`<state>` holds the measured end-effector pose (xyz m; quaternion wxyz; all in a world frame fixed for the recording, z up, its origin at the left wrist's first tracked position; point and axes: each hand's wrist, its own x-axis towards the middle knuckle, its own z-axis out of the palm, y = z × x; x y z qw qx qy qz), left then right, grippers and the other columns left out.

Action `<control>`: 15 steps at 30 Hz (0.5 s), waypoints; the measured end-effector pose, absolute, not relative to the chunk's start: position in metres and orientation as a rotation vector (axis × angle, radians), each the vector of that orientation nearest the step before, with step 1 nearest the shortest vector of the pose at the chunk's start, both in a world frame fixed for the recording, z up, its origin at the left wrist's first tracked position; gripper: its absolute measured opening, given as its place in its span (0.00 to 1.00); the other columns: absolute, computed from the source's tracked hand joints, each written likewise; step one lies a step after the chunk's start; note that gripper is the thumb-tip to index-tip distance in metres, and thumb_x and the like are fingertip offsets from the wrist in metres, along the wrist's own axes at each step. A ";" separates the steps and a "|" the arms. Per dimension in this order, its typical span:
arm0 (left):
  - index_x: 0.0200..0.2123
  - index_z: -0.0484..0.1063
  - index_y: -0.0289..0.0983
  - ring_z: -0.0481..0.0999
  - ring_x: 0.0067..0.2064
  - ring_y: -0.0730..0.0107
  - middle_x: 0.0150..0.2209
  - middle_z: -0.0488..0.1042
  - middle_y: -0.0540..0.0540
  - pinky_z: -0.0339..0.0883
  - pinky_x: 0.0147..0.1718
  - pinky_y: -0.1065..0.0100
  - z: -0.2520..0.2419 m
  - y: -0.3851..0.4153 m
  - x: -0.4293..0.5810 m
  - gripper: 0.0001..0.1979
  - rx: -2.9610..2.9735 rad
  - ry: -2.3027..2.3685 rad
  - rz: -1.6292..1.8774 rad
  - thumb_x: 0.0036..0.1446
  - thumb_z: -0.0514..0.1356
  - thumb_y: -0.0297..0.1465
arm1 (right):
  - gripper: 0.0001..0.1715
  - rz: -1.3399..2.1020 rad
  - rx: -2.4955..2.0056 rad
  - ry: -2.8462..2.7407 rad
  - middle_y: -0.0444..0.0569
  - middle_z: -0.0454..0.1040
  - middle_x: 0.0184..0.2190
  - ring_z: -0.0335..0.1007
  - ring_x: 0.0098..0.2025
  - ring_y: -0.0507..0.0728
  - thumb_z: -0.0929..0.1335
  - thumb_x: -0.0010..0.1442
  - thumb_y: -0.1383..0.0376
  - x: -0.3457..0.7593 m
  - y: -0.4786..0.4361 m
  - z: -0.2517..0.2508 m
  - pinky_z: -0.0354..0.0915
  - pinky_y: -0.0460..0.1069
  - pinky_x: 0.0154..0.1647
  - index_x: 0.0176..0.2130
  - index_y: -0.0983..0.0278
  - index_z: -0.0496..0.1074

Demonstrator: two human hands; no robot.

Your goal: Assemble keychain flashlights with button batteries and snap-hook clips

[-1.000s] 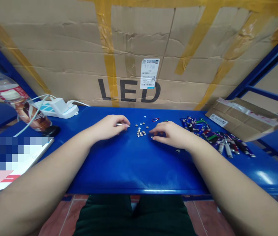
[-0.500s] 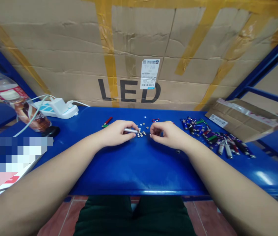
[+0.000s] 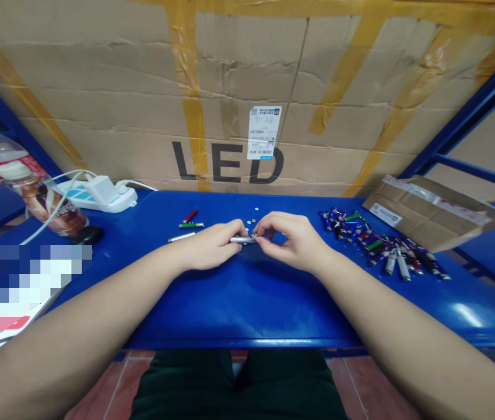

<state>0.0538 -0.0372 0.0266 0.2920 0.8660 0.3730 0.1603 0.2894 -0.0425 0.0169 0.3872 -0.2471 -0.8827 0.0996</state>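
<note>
Blue tabletop runs under both forearms, and a cardboard wall, bound with yellow tape and printed "LED", rises along its far edge. Near the far left corner sit a white power strip with a white charger, and a plastic drink bottle leans beside a dark oval object. Toward the right edge lies a dense heap of colourful mini flashlights, just short of a torn cardboard flap. A red penlight, a green penlight and a silver penlight lie apart, left of centre by the far edge, and a few small button cells are scattered just beyond the hands. At the middle of the table, a slim silver penlight barrel sits raised between the hands, with nothing in the way. The left hand curls closed, thumb and fingers pinching the barrel's near end. The right hand is drawn in tight, its fingertips pressed together on the barrel's other end, almost touching the left hand.
</note>
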 end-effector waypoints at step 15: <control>0.37 0.74 0.39 0.79 0.43 0.61 0.40 0.80 0.44 0.71 0.42 0.63 0.020 -0.036 0.058 0.09 2.273 0.940 0.716 0.64 0.61 0.38 | 0.04 0.335 -0.714 -2.017 0.47 0.80 0.33 0.77 0.32 0.54 0.72 0.63 0.63 0.286 -0.044 0.014 0.77 0.49 0.35 0.35 0.61 0.75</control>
